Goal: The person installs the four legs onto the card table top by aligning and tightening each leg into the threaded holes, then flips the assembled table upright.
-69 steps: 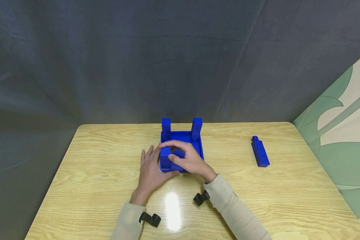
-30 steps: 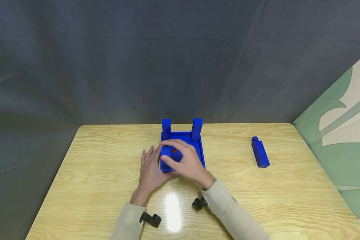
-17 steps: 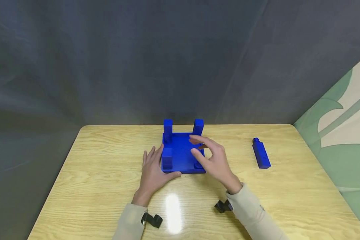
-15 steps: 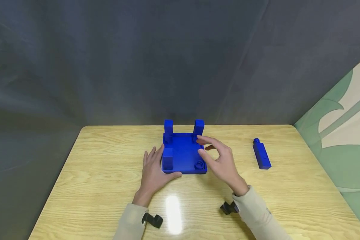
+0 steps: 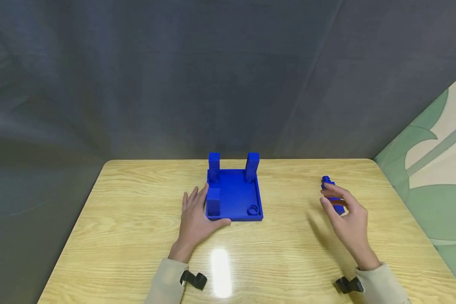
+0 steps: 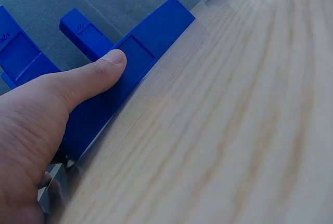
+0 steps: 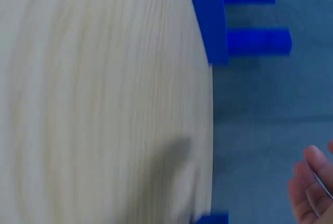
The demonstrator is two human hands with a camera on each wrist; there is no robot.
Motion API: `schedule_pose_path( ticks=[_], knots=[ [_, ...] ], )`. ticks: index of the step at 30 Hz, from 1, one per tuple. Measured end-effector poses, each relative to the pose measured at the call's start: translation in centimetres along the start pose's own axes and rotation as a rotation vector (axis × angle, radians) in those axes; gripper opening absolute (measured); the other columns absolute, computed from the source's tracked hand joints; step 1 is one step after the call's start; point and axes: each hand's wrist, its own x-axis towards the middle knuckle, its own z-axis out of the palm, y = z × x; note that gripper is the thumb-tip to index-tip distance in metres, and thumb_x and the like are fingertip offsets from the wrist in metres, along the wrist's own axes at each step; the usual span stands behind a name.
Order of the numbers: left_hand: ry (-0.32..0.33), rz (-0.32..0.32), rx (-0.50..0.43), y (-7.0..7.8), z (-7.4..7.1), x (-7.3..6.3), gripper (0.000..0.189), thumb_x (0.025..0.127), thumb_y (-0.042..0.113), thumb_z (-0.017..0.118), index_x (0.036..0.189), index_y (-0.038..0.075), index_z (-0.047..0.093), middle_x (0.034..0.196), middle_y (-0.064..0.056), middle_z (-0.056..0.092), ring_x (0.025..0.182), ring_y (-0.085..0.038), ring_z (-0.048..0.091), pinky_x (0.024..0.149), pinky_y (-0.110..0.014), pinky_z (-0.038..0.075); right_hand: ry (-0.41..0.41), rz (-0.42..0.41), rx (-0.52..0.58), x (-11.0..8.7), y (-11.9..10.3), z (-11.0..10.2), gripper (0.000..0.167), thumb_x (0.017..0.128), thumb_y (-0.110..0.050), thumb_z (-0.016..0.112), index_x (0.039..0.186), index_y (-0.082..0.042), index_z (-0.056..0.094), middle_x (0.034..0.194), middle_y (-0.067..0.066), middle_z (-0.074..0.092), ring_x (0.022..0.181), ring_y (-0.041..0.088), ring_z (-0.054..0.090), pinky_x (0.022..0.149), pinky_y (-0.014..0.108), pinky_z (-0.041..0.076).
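Note:
A blue toy tabletop (image 5: 234, 195) lies upside down with raised rims. Three square legs stand up from its corners: front left (image 5: 213, 202), back left (image 5: 214, 165) and back right (image 5: 252, 165). The front right corner shows a round socket (image 5: 253, 210). My left hand (image 5: 194, 223) holds the front left corner, fingers along the left side; in the left wrist view the thumb (image 6: 99, 76) presses the front wall. Over at the right, a loose blue leg (image 5: 339, 210) with a threaded end lies partly hidden behind my right hand (image 5: 347, 221), whose fingers are parted; contact cannot be told.
The wooden table (image 5: 281, 253) carries everything, with a bright glare spot near its front. A dark curtain (image 5: 228, 80) hangs behind its back edge. Green and cream patterned cloth (image 5: 437, 194) is on the right.
My right hand has let go of the front left leg and moved right to the loose leg. The front right socket has come into view. My left hand stays at the tabletop's corner.

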Motion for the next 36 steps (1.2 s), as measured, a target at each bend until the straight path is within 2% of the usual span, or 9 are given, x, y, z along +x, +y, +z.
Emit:
schedule_pose_path(
  ticks=[4,9,12,16,18,23,25,32,36],
  knots=[
    [-0.004,-0.010,0.001,-0.2,-0.2,0.0,0.135,0.071,0.067,0.096,0.176,0.012,0.032,0.175,-0.016,0.043,0.169,-0.040,0.024,0.139,-0.058,-0.001,0.071,0.041,-0.028,-0.2,1.2,-2.0,0.042,0.092,0.020,0.074,0.132,0.010,0.074,0.114,-0.022,0.076,0.103,-0.009,0.069,0.090,0.006,0.052],
    [-0.003,-0.011,0.006,-0.4,-0.2,0.0,0.134,0.071,0.067,0.096,0.176,0.012,0.032,0.175,-0.016,0.042,0.169,-0.040,0.024,0.139,-0.058,0.000,0.142,0.126,-0.073,-0.2,1.8,-3.7,0.040,0.095,0.017,0.074,0.134,0.009,0.074,0.110,-0.027,0.074,0.100,-0.010,0.068,0.087,0.004,0.051],
    [0.004,-0.002,-0.001,-0.3,-0.2,0.0,0.134,0.071,0.067,0.096,0.176,0.011,0.033,0.175,-0.017,0.043,0.168,-0.041,0.025,0.139,-0.060,0.000,0.138,0.178,-0.099,-0.3,2.1,-4.1,0.043,0.095,0.014,0.077,0.136,0.006,0.074,0.109,-0.027,0.073,0.099,-0.010,0.068,0.086,0.003,0.052],
    [0.008,0.005,-0.009,-0.2,-0.2,0.1,0.133,0.071,0.067,0.096,0.175,0.011,0.034,0.174,-0.018,0.044,0.168,-0.042,0.025,0.139,-0.060,0.000,0.062,0.246,-0.141,-0.7,2.9,-4.1,0.057,0.092,0.010,0.083,0.146,-0.001,0.070,0.112,-0.031,0.069,0.104,-0.010,0.066,0.087,0.003,0.050],
    [0.006,0.001,-0.010,-0.2,-0.2,0.0,0.134,0.071,0.067,0.096,0.176,0.011,0.033,0.175,-0.017,0.043,0.168,-0.041,0.025,0.139,-0.059,-0.001,0.009,0.266,-0.170,-0.9,3.5,-3.9,0.068,0.090,0.007,0.087,0.153,-0.004,0.065,0.118,-0.023,0.070,0.109,-0.011,0.061,0.089,0.002,0.047],
    [0.004,-0.001,0.002,-0.2,-0.2,0.1,0.134,0.072,0.067,0.095,0.176,0.011,0.033,0.175,-0.016,0.043,0.168,-0.040,0.025,0.139,-0.058,-0.001,-0.089,0.266,-0.238,-1.1,4.7,-3.5,0.092,0.085,0.001,0.093,0.165,-0.001,0.049,0.137,0.023,0.065,0.116,-0.009,0.047,0.090,0.001,0.040],
    [0.004,0.001,0.005,-0.2,-0.1,0.1,0.133,0.072,0.067,0.095,0.176,0.012,0.033,0.175,-0.016,0.042,0.168,-0.040,0.025,0.139,-0.058,-0.001,-0.115,0.286,-0.244,-1.3,5.0,-3.4,0.099,0.084,-0.002,0.095,0.168,-0.001,0.043,0.141,0.032,0.060,0.117,-0.006,0.045,0.089,0.001,0.039],
    [-0.003,-0.010,-0.009,-0.1,-0.1,0.0,0.133,0.072,0.066,0.096,0.176,0.012,0.033,0.176,-0.017,0.041,0.168,-0.041,0.024,0.139,-0.059,-0.001,-0.107,0.469,-0.242,-2.3,5.8,-2.3,0.110,0.084,-0.005,0.096,0.174,-0.005,0.032,0.141,0.031,0.060,0.105,-0.010,0.045,0.086,0.001,0.037],
    [0.000,-0.011,-0.002,-0.1,-0.2,0.0,0.134,0.072,0.066,0.096,0.176,0.013,0.032,0.176,-0.016,0.042,0.169,-0.040,0.024,0.139,-0.058,-0.001,-0.074,0.485,-0.268,-2.5,6.1,-1.6,0.112,0.081,-0.004,0.098,0.173,-0.005,0.034,0.136,0.028,0.062,0.103,-0.003,0.046,0.086,0.002,0.036]
  ],
)
